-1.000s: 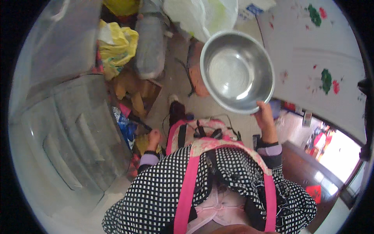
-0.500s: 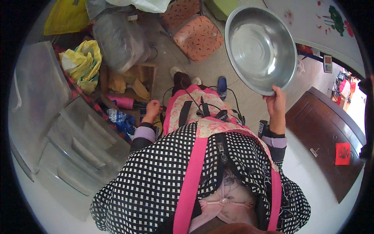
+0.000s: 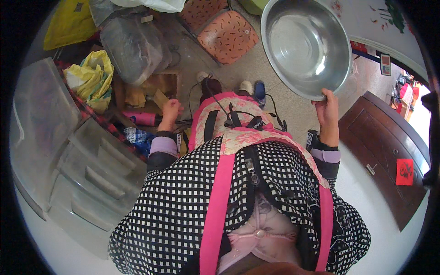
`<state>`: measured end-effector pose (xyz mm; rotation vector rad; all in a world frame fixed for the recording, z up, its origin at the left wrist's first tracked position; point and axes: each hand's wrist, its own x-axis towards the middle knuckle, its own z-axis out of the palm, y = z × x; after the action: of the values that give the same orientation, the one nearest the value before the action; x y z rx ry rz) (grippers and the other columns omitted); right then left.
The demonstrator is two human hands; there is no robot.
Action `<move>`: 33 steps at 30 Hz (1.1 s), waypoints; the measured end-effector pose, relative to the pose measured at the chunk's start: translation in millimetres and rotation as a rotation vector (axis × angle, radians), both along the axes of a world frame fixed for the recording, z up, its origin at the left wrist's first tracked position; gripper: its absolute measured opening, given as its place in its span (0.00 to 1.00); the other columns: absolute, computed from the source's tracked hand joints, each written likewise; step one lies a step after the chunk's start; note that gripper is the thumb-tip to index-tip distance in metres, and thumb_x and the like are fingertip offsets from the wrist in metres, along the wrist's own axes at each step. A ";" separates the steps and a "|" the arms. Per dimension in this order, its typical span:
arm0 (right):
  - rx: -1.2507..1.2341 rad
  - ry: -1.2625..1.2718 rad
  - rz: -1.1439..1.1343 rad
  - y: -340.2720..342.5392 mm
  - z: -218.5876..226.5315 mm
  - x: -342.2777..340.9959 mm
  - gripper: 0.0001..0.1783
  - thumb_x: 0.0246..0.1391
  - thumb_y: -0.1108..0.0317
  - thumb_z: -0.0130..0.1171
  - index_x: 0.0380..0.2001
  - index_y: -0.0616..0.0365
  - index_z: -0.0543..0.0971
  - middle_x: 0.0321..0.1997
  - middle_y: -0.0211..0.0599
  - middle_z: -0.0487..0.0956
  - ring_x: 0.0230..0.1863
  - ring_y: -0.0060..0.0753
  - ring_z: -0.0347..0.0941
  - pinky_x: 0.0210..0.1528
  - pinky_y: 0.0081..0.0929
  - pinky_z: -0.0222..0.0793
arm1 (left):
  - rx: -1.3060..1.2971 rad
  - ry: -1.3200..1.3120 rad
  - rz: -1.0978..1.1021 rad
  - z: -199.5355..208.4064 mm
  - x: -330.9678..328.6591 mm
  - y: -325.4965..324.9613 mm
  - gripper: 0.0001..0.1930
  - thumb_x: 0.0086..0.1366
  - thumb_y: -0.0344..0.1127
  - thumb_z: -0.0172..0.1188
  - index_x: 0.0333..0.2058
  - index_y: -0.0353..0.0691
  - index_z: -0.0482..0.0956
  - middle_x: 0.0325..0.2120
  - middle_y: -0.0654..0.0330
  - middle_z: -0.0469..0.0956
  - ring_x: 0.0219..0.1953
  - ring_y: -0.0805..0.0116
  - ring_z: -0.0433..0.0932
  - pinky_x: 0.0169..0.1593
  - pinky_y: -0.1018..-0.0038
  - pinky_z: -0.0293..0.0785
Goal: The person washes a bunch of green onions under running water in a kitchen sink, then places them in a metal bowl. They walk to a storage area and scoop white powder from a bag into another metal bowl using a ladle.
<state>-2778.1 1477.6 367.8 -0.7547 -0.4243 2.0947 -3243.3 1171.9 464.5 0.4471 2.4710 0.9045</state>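
Note:
My right hand (image 3: 327, 112) grips the near rim of a wide, shiny metal basin (image 3: 300, 50) at the upper right. The thumb and fingers pinch the rim, and the basin is held up and tilted, its hollow inside facing me. Nothing shows inside the basin. My left hand (image 3: 171, 111) hangs free at the left, its fingers loosely bent and a little apart, with nothing in them. Below it in the picture is a pink cylinder (image 3: 142, 119), lying near a wooden crate (image 3: 172, 86).
An orange patterned chair (image 3: 228, 37) stands ahead. On the left are a yellow bag (image 3: 94, 75), a plastic-wrapped bundle (image 3: 133, 48) and a grey cabinet (image 3: 94, 169). A dark brown door (image 3: 380, 151) is on the right. Shoes (image 3: 260, 90) show on the floor.
The basin has shifted slightly upward in the view, still in my right hand. My left hand has risen and moved a little left, its fingers loosening. My body has stepped or turned slightly.

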 end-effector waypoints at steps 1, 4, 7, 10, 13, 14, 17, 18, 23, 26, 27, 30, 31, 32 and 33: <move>0.043 0.016 -0.036 2.7 1.6 1.8 0.10 0.49 0.68 0.50 0.34 0.62 0.71 0.31 0.36 0.74 0.26 0.30 0.70 0.23 0.28 0.65 | -0.064 0.009 0.011 -2.6 -1.3 -0.2 0.09 0.59 0.32 0.51 0.37 0.37 0.69 0.27 0.58 0.74 0.25 0.69 0.75 0.24 0.77 0.71; 0.063 0.043 -0.030 5.5 6.5 3.3 0.11 0.49 0.69 0.49 0.35 0.63 0.71 0.31 0.37 0.74 0.27 0.30 0.71 0.23 0.27 0.66 | -0.031 -0.002 -0.042 -8.4 -9.2 -6.8 0.07 0.59 0.33 0.51 0.34 0.36 0.70 0.27 0.57 0.74 0.24 0.68 0.76 0.23 0.76 0.71; 0.003 0.019 -0.012 3.9 8.6 -1.6 0.10 0.49 0.68 0.49 0.34 0.63 0.71 0.31 0.37 0.75 0.27 0.30 0.71 0.23 0.27 0.65 | -0.086 -0.037 0.075 -1.7 -22.0 -19.1 0.08 0.60 0.35 0.52 0.33 0.36 0.70 0.29 0.56 0.75 0.25 0.66 0.77 0.24 0.74 0.73; -0.019 -0.025 0.018 3.6 9.2 -6.1 0.10 0.49 0.67 0.50 0.32 0.62 0.72 0.29 0.36 0.75 0.25 0.30 0.70 0.23 0.27 0.65 | -0.019 0.037 0.009 9.7 -24.3 -24.5 0.09 0.60 0.37 0.52 0.32 0.37 0.70 0.29 0.56 0.75 0.27 0.64 0.77 0.25 0.74 0.74; 0.061 0.011 0.018 7.0 14.6 -10.8 0.12 0.49 0.66 0.50 0.34 0.64 0.72 0.31 0.38 0.75 0.26 0.30 0.71 0.23 0.27 0.66 | -0.066 0.015 -0.009 16.6 -7.5 -0.5 0.12 0.61 0.40 0.52 0.36 0.37 0.69 0.32 0.56 0.75 0.28 0.63 0.77 0.25 0.73 0.74; 0.044 -0.032 0.068 8.5 18.3 -13.7 0.12 0.50 0.66 0.49 0.34 0.64 0.73 0.31 0.38 0.75 0.27 0.29 0.71 0.24 0.26 0.67 | -0.054 0.010 -0.016 19.0 4.2 12.7 0.13 0.61 0.40 0.52 0.38 0.37 0.69 0.33 0.55 0.75 0.30 0.63 0.77 0.26 0.73 0.74; 0.055 -0.082 0.156 11.1 32.1 -29.0 0.12 0.50 0.67 0.49 0.35 0.64 0.73 0.28 0.36 0.76 0.26 0.29 0.73 0.24 0.25 0.69 | 0.109 -0.124 -0.121 34.1 49.8 66.7 0.18 0.62 0.46 0.49 0.44 0.38 0.67 0.38 0.53 0.73 0.35 0.63 0.76 0.30 0.72 0.75; 0.059 -0.027 0.194 12.4 36.9 -38.9 0.12 0.50 0.67 0.48 0.34 0.64 0.74 0.27 0.37 0.77 0.25 0.28 0.73 0.23 0.24 0.70 | 0.194 -0.211 -0.168 45.6 66.6 83.9 0.21 0.62 0.48 0.47 0.46 0.38 0.66 0.40 0.52 0.73 0.37 0.63 0.76 0.32 0.72 0.75; 0.228 -0.123 0.437 15.5 41.2 -85.4 0.15 0.45 0.67 0.49 0.34 0.67 0.74 0.26 0.40 0.77 0.25 0.30 0.74 0.23 0.25 0.72 | 0.387 -0.502 -0.355 93.9 139.2 152.1 0.27 0.63 0.55 0.40 0.50 0.38 0.63 0.45 0.54 0.70 0.43 0.64 0.73 0.37 0.70 0.74; 0.348 -0.173 0.516 9.3 45.4 -106.4 0.15 0.44 0.65 0.50 0.30 0.67 0.76 0.22 0.39 0.77 0.21 0.29 0.74 0.21 0.26 0.71 | 0.285 -0.409 -0.217 95.0 156.2 148.5 0.21 0.63 0.47 0.47 0.47 0.38 0.67 0.41 0.58 0.73 0.41 0.68 0.73 0.36 0.71 0.74; 0.380 -0.193 0.547 4.7 50.7 -113.6 0.15 0.44 0.64 0.50 0.28 0.66 0.77 0.20 0.39 0.77 0.19 0.29 0.74 0.19 0.26 0.70 | 0.323 -0.433 -0.206 90.4 155.5 139.1 0.19 0.61 0.42 0.49 0.47 0.37 0.67 0.40 0.58 0.73 0.40 0.68 0.74 0.37 0.71 0.74; 0.544 -0.348 0.610 -7.5 72.0 -135.3 0.15 0.44 0.62 0.50 0.24 0.66 0.78 0.17 0.38 0.76 0.18 0.29 0.73 0.20 0.26 0.70 | 0.425 -0.404 -0.027 77.3 130.7 106.6 0.15 0.57 0.30 0.52 0.44 0.34 0.68 0.36 0.59 0.73 0.36 0.67 0.73 0.40 0.70 0.72; 0.775 -0.471 0.626 -10.9 78.0 -142.6 0.19 0.46 0.61 0.53 0.32 0.69 0.75 0.22 0.42 0.77 0.20 0.29 0.74 0.23 0.25 0.71 | 0.455 -0.413 0.042 73.0 119.8 95.8 0.14 0.55 0.27 0.52 0.42 0.34 0.69 0.34 0.60 0.73 0.35 0.67 0.73 0.41 0.70 0.71; 0.725 -0.272 0.637 -15.8 76.3 -136.1 0.22 0.47 0.61 0.54 0.39 0.69 0.71 0.26 0.43 0.77 0.23 0.29 0.74 0.25 0.24 0.71 | 0.502 -0.427 0.066 64.3 112.1 87.7 0.12 0.54 0.26 0.52 0.39 0.34 0.70 0.34 0.60 0.73 0.34 0.67 0.73 0.41 0.70 0.71; 0.617 -0.117 0.649 -18.4 71.1 -126.8 0.26 0.47 0.61 0.55 0.45 0.69 0.66 0.31 0.44 0.77 0.26 0.30 0.75 0.27 0.24 0.72 | 0.513 -0.449 0.074 57.8 103.2 87.2 0.10 0.53 0.25 0.51 0.36 0.33 0.70 0.34 0.60 0.73 0.34 0.67 0.73 0.42 0.70 0.71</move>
<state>-2904.9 1459.2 438.9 -0.3894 -1.4567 2.2886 -3140.1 1259.1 522.3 0.2746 1.8495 1.4934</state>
